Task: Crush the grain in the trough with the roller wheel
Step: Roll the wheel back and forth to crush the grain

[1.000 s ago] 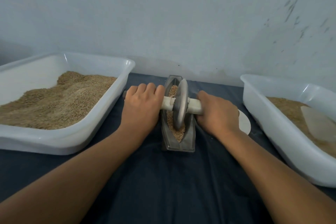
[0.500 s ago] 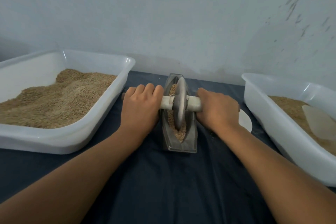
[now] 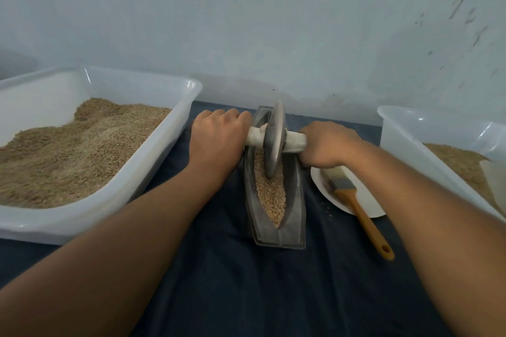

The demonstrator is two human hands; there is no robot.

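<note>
The left hand (image 3: 216,142) is gripping the left end of the white axle (image 3: 294,141), fingers curled over it, and the right hand (image 3: 325,145) is gripping the right end the same way. The grey roller wheel (image 3: 273,139) is standing upright in the far half of the metal trough (image 3: 294,216), on the grain (image 3: 271,194). The trough is sitting on the dark cloth (image 3: 246,290) near its far edge, between two white tubs (image 3: 153,169) of grain. A brush (image 3: 358,208) is lying across a white plate (image 3: 367,200) just right of the trough.
</note>
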